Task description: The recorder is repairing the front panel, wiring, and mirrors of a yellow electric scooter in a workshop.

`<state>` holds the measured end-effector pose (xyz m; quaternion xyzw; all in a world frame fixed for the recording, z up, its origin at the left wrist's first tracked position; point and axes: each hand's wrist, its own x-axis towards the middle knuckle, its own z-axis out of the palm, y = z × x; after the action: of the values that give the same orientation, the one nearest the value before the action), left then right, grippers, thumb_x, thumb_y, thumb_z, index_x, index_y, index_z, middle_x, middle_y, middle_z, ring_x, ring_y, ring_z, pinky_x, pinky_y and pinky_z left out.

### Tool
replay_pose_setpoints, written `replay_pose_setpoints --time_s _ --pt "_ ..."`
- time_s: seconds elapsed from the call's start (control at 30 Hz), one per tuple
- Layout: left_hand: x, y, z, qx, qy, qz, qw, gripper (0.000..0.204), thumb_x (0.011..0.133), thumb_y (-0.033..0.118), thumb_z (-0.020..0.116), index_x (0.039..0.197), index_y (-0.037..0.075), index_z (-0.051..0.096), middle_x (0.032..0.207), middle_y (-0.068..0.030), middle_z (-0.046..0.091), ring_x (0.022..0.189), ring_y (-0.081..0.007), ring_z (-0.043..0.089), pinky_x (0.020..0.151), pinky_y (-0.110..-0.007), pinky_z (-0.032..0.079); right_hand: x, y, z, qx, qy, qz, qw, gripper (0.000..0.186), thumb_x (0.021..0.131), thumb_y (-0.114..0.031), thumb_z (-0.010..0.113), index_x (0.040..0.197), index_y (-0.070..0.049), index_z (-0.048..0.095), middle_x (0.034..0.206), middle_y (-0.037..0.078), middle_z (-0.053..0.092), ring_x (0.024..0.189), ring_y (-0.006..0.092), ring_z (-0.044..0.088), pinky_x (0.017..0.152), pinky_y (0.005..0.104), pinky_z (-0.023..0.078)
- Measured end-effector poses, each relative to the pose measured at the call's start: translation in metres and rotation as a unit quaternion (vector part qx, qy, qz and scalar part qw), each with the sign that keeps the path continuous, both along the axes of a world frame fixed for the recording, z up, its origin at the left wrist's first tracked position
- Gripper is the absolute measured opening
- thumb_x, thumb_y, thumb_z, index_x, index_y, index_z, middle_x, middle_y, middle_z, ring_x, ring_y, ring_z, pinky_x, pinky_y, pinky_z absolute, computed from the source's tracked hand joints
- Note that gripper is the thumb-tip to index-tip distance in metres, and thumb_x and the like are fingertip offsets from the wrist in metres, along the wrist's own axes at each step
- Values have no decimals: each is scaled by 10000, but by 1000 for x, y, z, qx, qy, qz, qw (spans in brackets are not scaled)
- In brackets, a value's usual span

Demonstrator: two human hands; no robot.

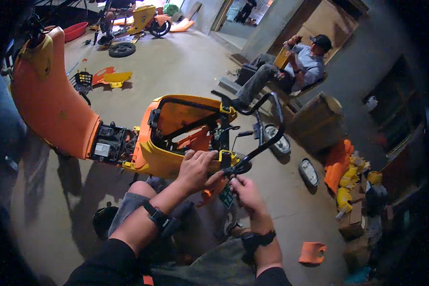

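An orange and yellow electric scooter (162, 159) with its seat opening uncovered stands in front of me. My left hand (195, 170) is bent over the near rim of the yellow rear body panel (164, 155), its thumb reaching toward a small yellow bracket (228, 157). Just right of it, my right hand (248, 193) is pinched at the lower end of the bent black tube rail (277, 117). Whatever lies between its fingertips is too small to make out. Below the rail end hangs a green plate (227, 196), partly covered by my right hand.
A seated person (307, 64) in a cap is at the back right beside a large carton (319, 119). Two oval light-coloured parts (309, 172) lie right of the scooter. Farther off are a loose wheel (122, 50), a black basket (82, 82), yellow panels (117, 78) and another scooter (143, 20).
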<state>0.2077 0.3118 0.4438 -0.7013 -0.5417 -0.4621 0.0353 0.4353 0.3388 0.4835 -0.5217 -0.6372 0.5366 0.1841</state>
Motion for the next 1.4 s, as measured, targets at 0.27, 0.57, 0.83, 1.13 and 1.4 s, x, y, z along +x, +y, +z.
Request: replay_pose_setpoints --time_s 0.27,0.57,0.83,1.13,1.4 --pt "-2 2 -4 13 52 27 998 450 850 426 720 1139 82 681 1006 -60 689 1030 -238 626 946 -406 406 -32 -5 47 394 -159 -13 905 302 982 -135 639 1278 -92 687 959 186 681 830 382 663 770 428 543" --pt "15 7 10 -9 24 45 999 413 843 377 707 1152 103 713 1009 -48 705 1032 -232 628 960 -413 393 -21 16 8 538 -171 -26 825 363 922 32 665 1274 -46 708 1043 148 625 878 291 662 758 376 545" --pt "16 6 5 -3 17 59 998 398 856 342 718 1195 135 693 970 -44 710 1027 -232 643 947 -412 394 -42 14 15 537 -211 5 817 411 865 53 686 1256 -70 720 1068 131 642 913 305 678 773 391 558" --pt "17 5 0 -18 17 55 998 344 859 363 717 1082 102 703 996 -74 718 1019 -249 654 950 -413 404 -46 7 29 477 -298 34 826 442 893 10 620 1332 -35 642 1124 160 622 1002 342 645 873 421 547" --pt "17 4 2 -9 11 29 999 391 847 301 722 1164 79 660 1196 -99 658 1202 -289 571 1034 -451 397 -60 0 31 396 -233 37 887 352 968 -112 581 1278 41 645 1040 288 661 956 424 674 824 484 551"
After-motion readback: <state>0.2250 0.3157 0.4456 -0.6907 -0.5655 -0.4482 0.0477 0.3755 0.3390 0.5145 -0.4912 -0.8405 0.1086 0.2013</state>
